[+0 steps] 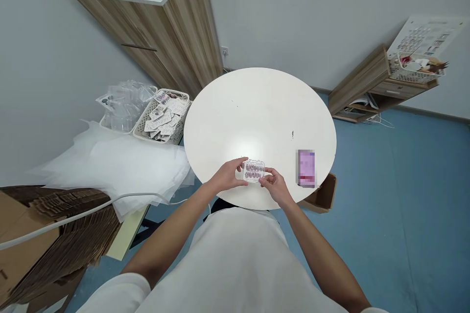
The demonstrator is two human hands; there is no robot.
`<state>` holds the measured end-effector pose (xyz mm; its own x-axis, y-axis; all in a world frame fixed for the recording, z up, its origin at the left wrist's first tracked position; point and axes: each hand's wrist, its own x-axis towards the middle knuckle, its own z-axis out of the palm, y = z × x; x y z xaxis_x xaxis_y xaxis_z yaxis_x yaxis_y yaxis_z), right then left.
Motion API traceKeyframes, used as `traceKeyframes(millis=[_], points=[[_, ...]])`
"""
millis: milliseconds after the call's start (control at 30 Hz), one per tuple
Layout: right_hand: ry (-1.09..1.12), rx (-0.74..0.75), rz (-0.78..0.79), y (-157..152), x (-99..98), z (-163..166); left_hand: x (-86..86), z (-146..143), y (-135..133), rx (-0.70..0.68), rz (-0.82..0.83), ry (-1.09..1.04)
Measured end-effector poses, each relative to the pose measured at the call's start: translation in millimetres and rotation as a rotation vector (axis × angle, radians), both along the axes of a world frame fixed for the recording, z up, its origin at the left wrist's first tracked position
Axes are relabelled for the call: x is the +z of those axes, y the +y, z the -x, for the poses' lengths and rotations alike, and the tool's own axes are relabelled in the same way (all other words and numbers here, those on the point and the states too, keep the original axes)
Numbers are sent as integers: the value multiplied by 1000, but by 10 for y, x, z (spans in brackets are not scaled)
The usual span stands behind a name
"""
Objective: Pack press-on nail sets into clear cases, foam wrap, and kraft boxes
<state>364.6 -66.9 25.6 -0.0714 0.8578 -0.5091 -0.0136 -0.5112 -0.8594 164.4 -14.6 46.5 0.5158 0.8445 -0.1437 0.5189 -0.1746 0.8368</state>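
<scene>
Between my two hands is a small clear plastic case with two rows of pinkish press-on nails inside. My left hand grips its left side, thumb at the lower corner and index finger at the upper corner. On the right side, my right hand pinches the case near its lower right corner with thumb and fingers. The case is over the near part of a round white table; I cannot tell whether it touches the top.
A phone with a blurred pink screen lies on the table's right. To the left are a white basket of cards, clear plastic bags, white sheets and stacked cardboard. An open cardboard box stands below right.
</scene>
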Motion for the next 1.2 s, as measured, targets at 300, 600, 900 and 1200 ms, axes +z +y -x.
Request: traceKeyframes(millis=[300,600,900,1200], points=[[-229,246,-339,23,59,-182,-21,-32,-17,0,11,-26],[-318,200,-446,314,-69,103,-80,144,155,70,65,-15],[-304,153,-327,883,-276,1096,-384,833,488,351,149,-81],[-383,215,-298,1602,-727,2092,-838,1642,1087,474,208,56]])
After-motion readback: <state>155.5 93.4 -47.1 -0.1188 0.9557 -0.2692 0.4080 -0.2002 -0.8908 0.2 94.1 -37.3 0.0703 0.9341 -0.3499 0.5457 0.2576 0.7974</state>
